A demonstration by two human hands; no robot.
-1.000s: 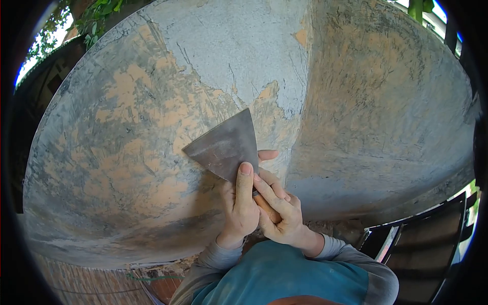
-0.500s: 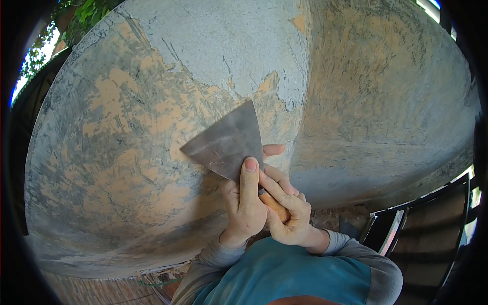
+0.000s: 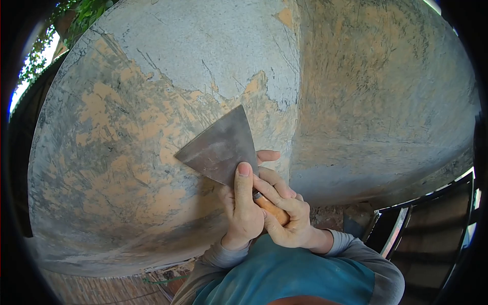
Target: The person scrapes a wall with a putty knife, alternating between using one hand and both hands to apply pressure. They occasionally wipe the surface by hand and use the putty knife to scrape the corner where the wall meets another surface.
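Note:
A scraper (image 3: 221, 147) with a wide, triangular metal blade and a wooden handle is held in front of me, its broad edge facing up and left. My left hand (image 3: 244, 216) grips the base of the blade, thumb flat on its near face and the other fingers mostly hidden behind. Around the wooden handle (image 3: 274, 209) my right hand (image 3: 290, 216) is closed. Behind the blade stands a large curved surface (image 3: 117, 168), patchy with grey, orange-tan and scratched areas; the blade overlaps it in this view.
Smooth pale grey coating (image 3: 203, 40) covers the upper middle of the surface. A vertical crease divides it from a scuffed right-hand part (image 3: 376, 91). Dark slatted panels (image 3: 432, 239) stand at lower right. Green leaves (image 3: 91, 20) show at upper left, and striped flooring (image 3: 96, 290) at lower left.
The scraper and both hands sit slightly further left and lower in view. The surface behind has also shifted left in view; both hands keep the same grip.

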